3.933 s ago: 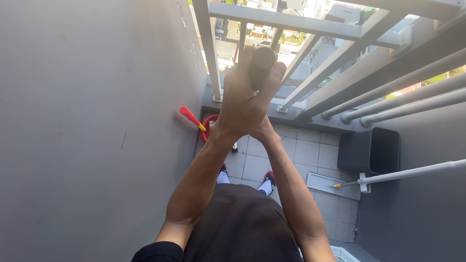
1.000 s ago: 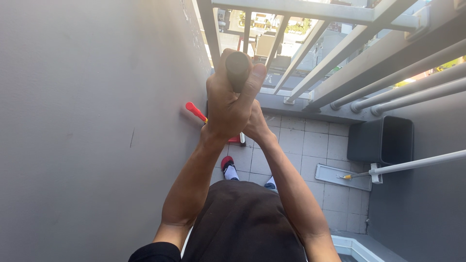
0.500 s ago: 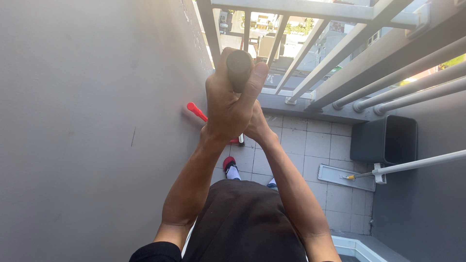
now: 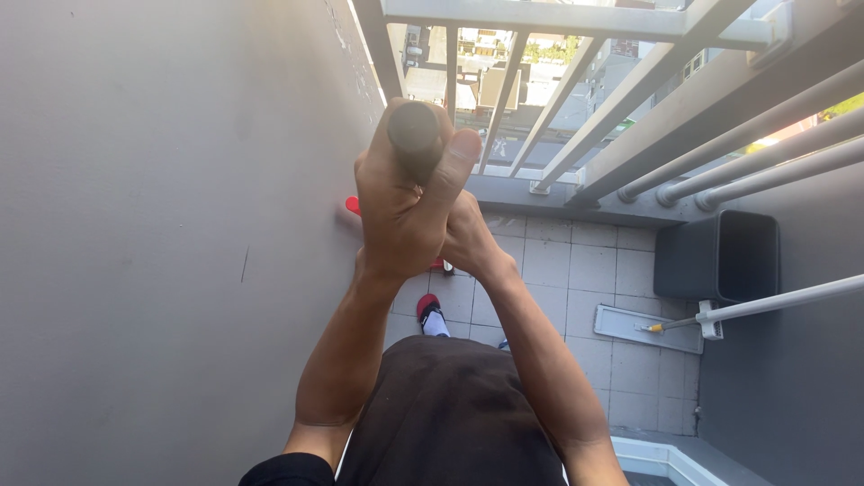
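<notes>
Beside the grey wall, both hands, left hand uppermost (right hand below), grip the dark handle, now shifted leftward.

dark brown handle end, red shoe, grey bin, white railing.
</notes>
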